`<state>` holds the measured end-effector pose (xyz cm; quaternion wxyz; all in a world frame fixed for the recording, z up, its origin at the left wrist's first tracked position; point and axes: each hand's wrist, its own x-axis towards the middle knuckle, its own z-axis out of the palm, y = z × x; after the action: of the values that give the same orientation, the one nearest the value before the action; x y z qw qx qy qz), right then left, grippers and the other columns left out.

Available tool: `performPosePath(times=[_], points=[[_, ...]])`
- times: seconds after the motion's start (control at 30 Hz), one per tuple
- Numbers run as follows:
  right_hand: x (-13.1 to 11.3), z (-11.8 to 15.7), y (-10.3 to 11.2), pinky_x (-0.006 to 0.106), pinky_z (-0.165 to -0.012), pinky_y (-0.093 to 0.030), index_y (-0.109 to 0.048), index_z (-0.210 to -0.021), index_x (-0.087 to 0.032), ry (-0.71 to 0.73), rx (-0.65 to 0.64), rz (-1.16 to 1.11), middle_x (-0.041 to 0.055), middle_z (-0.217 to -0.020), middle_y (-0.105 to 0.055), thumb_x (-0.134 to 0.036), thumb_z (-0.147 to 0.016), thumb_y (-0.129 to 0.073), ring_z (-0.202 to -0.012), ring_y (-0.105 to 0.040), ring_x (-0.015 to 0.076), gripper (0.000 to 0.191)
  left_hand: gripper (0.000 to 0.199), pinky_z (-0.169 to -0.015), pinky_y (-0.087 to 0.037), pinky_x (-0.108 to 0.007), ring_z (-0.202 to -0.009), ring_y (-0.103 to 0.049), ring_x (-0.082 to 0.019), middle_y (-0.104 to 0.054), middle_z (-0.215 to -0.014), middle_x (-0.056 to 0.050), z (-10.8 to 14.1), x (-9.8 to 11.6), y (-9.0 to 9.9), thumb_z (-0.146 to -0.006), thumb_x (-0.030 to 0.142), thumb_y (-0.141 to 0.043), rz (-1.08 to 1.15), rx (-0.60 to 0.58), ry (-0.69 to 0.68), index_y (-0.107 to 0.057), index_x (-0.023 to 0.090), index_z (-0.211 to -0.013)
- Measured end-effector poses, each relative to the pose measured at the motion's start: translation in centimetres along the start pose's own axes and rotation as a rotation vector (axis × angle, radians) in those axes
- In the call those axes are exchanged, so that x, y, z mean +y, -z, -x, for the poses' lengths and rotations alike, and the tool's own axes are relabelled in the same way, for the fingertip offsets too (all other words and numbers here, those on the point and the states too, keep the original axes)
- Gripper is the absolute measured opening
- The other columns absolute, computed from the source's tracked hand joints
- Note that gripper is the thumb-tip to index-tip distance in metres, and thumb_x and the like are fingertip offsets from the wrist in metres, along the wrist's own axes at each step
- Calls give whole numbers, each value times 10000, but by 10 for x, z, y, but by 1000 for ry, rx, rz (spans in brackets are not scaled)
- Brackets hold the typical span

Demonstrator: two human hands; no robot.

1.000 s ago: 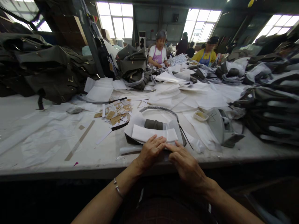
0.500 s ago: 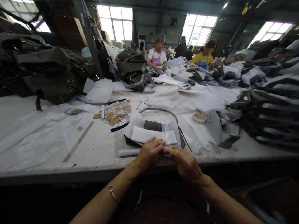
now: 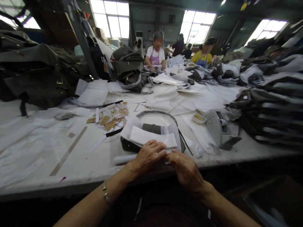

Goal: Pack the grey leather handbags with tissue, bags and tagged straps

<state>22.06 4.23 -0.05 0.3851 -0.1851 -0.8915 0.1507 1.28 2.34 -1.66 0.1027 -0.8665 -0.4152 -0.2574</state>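
A dark olive handbag (image 3: 127,144) lies before me at the table's front edge, its strap (image 3: 157,112) wrapped in clear film and arched away from me. A folded white padding sheet (image 3: 146,136) lies across the bag. At the sheet's front edge, my left hand (image 3: 150,154) rests with its fingers close together and bent. My right hand (image 3: 186,167) is just to the right, fingers pressed together, its tips almost meeting the left fingers. What lies between the fingertips is too small and hidden to make out. A translucent white roll (image 3: 124,159) lies left of my left hand.
Paper and cardboard scraps (image 3: 111,119) lie left of the bag. To the right stand a grey tape dispenser (image 3: 214,126) and a small tray (image 3: 199,118). Stacked bags (image 3: 272,113) rise at far right, more bags (image 3: 35,75) at left. Two co-workers in aprons work across the table.
The view has shifted, so the table and bag sit slightly further left. Both hands remain together at the bag's front edge, the right fingers drawn in a little closer to the left.
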Motion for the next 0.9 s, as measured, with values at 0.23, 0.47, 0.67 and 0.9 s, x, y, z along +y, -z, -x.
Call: performPosePath(times=[0.23,0.47,0.67,0.9], points=[[3,-10,-4,297,-839,-532,-520,-876,-212,27,31,107,20,-705,-650,-126,-894,-385,-685,-645,149,161,332,-1051,-384,-343,-1125,-594,-164,-672,-1176,-25,5,-1,-15,-992,170,-328,-29,194,-26,-651,241,-1005],[4,12,-12,360,-1023,-443,-478,-884,-221,91,-89,154,10,-760,-674,-164,-773,-439,-718,-656,136,130,345,-1072,-362,-353,-1118,-604,-183,-687,-1160,-52,3,7,-24,-962,136,-324,5,314,47,-660,208,-948],[13,34,-38,287,-852,-531,-492,-772,-230,194,-37,172,-32,-558,-568,-223,-758,-466,-533,-587,133,30,338,-955,-439,-344,-1037,-638,-195,-702,-1137,-39,-8,-4,-15,-941,139,-335,-77,258,-30,-661,222,-906],[-7,16,-13,255,-761,-530,-577,-853,-208,-141,32,-80,21,-732,-669,-194,-919,-435,-689,-648,143,157,297,-1056,-395,-342,-1165,-598,-189,-672,-1227,-56,1,0,-16,-961,125,-366,-134,224,-38,-651,203,-987]])
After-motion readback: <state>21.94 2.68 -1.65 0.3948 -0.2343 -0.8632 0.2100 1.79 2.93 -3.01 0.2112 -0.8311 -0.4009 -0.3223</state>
